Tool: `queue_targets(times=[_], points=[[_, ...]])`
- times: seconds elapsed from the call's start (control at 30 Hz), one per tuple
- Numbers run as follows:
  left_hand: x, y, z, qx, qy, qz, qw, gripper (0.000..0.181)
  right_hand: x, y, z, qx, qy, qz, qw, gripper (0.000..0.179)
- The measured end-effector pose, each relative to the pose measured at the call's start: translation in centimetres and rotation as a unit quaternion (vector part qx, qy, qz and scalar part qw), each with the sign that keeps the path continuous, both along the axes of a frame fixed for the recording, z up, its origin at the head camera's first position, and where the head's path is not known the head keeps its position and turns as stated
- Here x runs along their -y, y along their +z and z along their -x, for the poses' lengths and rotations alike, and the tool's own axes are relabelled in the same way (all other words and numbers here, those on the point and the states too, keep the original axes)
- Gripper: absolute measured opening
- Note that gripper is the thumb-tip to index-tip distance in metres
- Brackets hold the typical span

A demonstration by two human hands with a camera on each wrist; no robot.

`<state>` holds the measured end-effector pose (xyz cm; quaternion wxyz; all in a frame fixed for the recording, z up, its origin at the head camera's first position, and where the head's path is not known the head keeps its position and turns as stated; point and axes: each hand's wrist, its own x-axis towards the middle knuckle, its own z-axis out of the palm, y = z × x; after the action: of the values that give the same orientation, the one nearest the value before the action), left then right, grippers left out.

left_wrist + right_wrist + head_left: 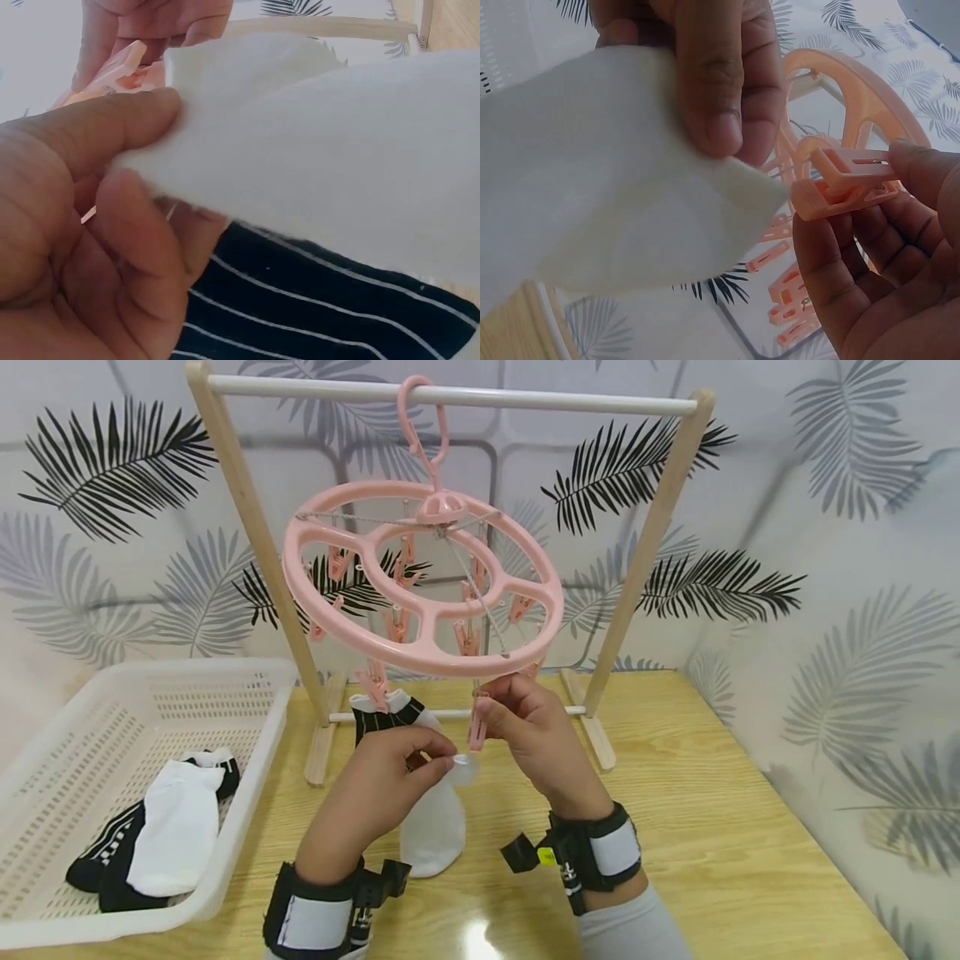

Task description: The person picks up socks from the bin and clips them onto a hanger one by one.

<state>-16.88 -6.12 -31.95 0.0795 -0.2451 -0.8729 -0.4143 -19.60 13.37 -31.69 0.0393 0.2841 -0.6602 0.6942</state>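
Observation:
My left hand [405, 768] pinches the edge of a white sock [630, 187] between thumb and fingers. Beside it, my right hand [528, 735] squeezes a pink clothespin [477, 722] that hangs from a round pink drying hanger [420, 656]. In the right wrist view the clothespin's mouth sits right at the sock's corner. Behind the left hand, a black sock with thin white stripes [300, 292] hangs from another pink clothespin [374, 683] of the hanger.
The hanger hooks over the white bar [315, 389] of a wooden-legged stand on a wood-grain table [697, 827]. More pink clothespins dangle under the ring. At left, a white plastic basket [255, 777] holds white and black socks [176, 827].

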Motion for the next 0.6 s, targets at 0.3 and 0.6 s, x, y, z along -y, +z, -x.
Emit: queue_targets(times=[0.3,0.6], points=[[-0.55,-0.17,0.14,-0.03,0.012,-0.02,0.9993,0.01,0.24,-0.11,-0.09,0.013,-0.018,-0.019,0.9996,0.022],[-0.74,-0.09,0.25,-0.017,0.011,-0.032,0.9993,0.018,0.45,-0.21,0.15,0.002,-0.016,-0.015,0.9998,0.021]])
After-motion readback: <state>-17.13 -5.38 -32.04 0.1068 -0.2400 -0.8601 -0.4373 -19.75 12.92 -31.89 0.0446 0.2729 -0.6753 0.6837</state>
